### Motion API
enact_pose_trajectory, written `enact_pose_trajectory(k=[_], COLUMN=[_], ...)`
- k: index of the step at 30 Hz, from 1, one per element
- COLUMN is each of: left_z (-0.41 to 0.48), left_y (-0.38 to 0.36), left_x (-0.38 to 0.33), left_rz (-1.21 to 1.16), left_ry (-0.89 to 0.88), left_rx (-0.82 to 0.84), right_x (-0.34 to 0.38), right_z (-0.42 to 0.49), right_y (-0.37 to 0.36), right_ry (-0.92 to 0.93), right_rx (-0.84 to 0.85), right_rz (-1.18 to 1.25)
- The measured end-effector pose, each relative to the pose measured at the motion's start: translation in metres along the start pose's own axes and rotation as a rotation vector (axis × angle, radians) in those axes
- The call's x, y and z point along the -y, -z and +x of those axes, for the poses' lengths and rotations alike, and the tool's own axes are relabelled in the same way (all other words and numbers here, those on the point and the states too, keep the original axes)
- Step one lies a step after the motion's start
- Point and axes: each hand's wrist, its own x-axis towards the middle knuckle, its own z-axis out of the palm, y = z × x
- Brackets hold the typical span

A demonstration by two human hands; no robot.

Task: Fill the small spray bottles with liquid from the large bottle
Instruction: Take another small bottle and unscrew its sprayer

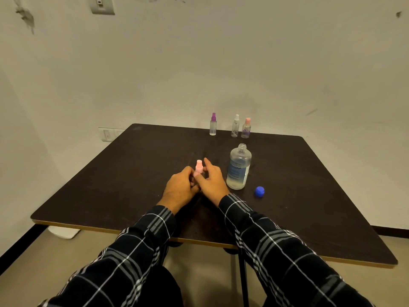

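Observation:
A small spray bottle with a pink top [199, 167] stands upright on the dark table [115, 178], held between both hands. My left hand [180, 187] wraps its lower body; my right hand [211, 180] pinches near the pink top, so the body is mostly hidden. Just right stands the large clear bottle [239, 167], uncapped, partly filled, with a blue label. Its blue cap [259, 191] lies on the table to the right. At the far edge stand three small bottles: purple-topped [213, 125], white-topped [235, 126] and pink-capped [246, 128].
The table's near edge [199, 241] runs across below my forearms in plaid sleeves. A plain wall rises close behind the table, with a socket plate [108, 134] at the left. A white object [64, 232] lies on the floor under the left corner.

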Motion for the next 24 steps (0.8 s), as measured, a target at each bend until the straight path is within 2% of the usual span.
enact_pose_trajectory(k=[5, 11, 13, 18, 22, 24], left_z=[0.001, 0.000, 0.001, 0.001, 0.004, 0.004], left_y=[0.000, 0.000, 0.000, 0.000, 0.000, -0.001], left_x=[0.002, 0.002, 0.002, 0.002, 0.004, 0.004], left_rz=[0.000, -0.029, -0.028, -0.028, -0.037, -0.047], left_ry=[-0.009, -0.016, -0.019, -0.017, -0.016, -0.016], left_rx=[0.002, -0.012, -0.015, 0.002, 0.015, 0.012], right_x=[0.006, 0.003, 0.003, 0.015, 0.020, 0.020], right_z=[0.004, 0.001, 0.001, 0.008, 0.005, 0.003], right_y=[0.003, 0.005, 0.003, -0.001, 0.005, 0.010], right_ry=[-0.069, 0.074, 0.043, -0.051, 0.052, 0.128], right_rx=[-0.163, -0.118, -0.107, -0.262, -0.237, -0.253], right_rz=[0.010, -0.039, -0.057, -0.135, -0.201, -0.150])
